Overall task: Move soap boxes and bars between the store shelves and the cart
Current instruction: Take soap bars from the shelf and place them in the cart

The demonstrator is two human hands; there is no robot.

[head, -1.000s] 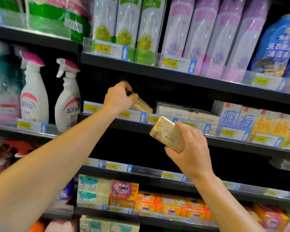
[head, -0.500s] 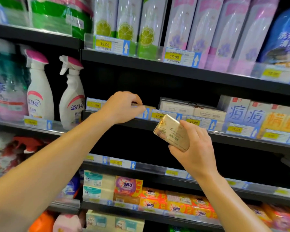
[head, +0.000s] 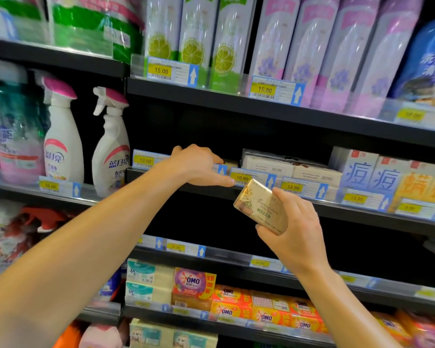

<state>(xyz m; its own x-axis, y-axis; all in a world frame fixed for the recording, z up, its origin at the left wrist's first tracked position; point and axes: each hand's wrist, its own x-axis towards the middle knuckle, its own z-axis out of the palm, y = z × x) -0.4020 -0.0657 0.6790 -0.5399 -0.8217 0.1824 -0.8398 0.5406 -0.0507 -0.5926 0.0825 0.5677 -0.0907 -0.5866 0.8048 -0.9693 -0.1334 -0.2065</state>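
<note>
Head view: your right hand (head: 295, 231) grips gold soap bar (head: 261, 207) by its lower end, fingers curled round it, held in air just below middle shelf (head: 274, 199) edge, likely waiting its turn. Your left hand (head: 199, 165) rests flat on shelf lip, fingers straight, holding nothing, beside tan soap box (head: 230, 164) lying on shelf, probably steadying or clearing slot.

My left hand (head: 199, 165) hid most of a soap bar (head: 228, 164) on the shelf (head: 261, 194); far-right price tags (head: 412, 116) were blurred.

left hand (head: 199, 164) flat, right hand (head: 295, 229) gripping
</note>
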